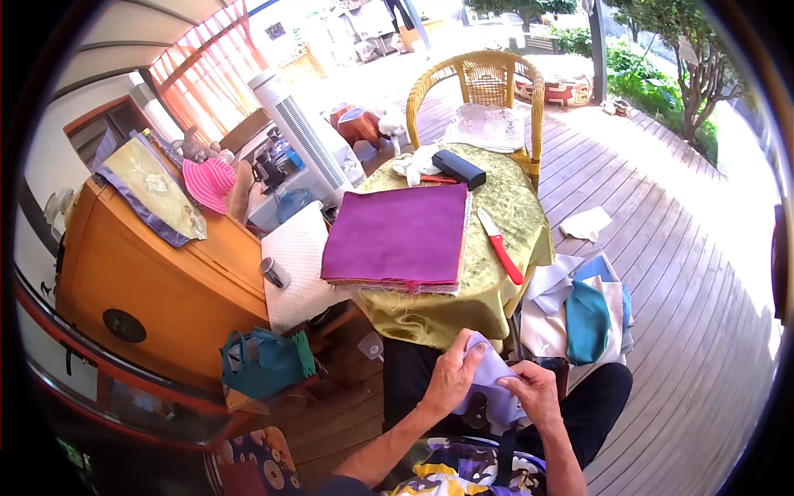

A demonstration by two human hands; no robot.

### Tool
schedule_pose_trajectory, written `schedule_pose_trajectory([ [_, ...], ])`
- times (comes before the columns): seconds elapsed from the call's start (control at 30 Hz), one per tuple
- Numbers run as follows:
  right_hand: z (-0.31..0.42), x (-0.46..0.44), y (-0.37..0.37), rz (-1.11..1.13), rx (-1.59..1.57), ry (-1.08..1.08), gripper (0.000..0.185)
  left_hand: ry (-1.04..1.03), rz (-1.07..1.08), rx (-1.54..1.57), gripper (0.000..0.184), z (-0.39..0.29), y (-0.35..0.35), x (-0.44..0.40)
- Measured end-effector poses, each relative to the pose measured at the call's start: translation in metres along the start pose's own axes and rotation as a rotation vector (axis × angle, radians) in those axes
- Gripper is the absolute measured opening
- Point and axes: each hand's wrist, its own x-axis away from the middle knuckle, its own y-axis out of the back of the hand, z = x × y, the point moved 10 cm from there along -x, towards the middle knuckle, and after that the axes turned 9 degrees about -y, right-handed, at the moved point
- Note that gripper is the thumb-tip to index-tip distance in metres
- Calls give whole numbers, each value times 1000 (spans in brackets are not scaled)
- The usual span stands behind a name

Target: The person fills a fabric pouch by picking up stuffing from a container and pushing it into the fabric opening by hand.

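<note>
Over my lap I hold a piece of lavender cloth (491, 393) between both hands. My left hand (453, 376) grips its upper left edge, thumb over the fabric. On the other side, my right hand (533, 392) pinches the right edge. The cloth hangs down between them, its lower part near the patterned garment on my body. Ahead on the round table lies a neat stack of fabric squares (397, 234), purple on top with frayed edges below. A red-handled knife (500, 248) rests to the right of the stack.
A dark case (459, 169) and white cloth sit at the back of the green-covered table (509, 217). Fabric pieces (589, 319) are piled at right. A wicker chair (536, 99) stands behind. Left are a wooden cabinet (165, 285), a teal bag (263, 364) and a tower fan (302, 132).
</note>
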Motion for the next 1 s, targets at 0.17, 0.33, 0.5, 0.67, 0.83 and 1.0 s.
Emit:
schedule_pose_trajectory([
  [0.17, 35, 10, 7, -48, -50, 96, 12, 96, 86, 540, 38, 13, -20, 10],
  [0.33, 45, 14, 14, -117, -5, 56, 10, 47, 446, 570, 37, -6, -51, 25],
  [0.5, 28, 11, 17, -127, -120, -35, 14, 128, 316, 493, 20, 0, -42, 25],
  [0.67, 29, 10, 18, -121, -121, 28, 18, 337, 180, 699, 28, 3, -58, 38],
  [0.83, -2, -1, 57, -249, -364, -96, 20, 406, 160, 714, 27, 17, -55, 42],
  [1.0, -11, 6, 76, -275, -498, -95, 22, 439, 142, 705, 27, 21, -53, 43],
])
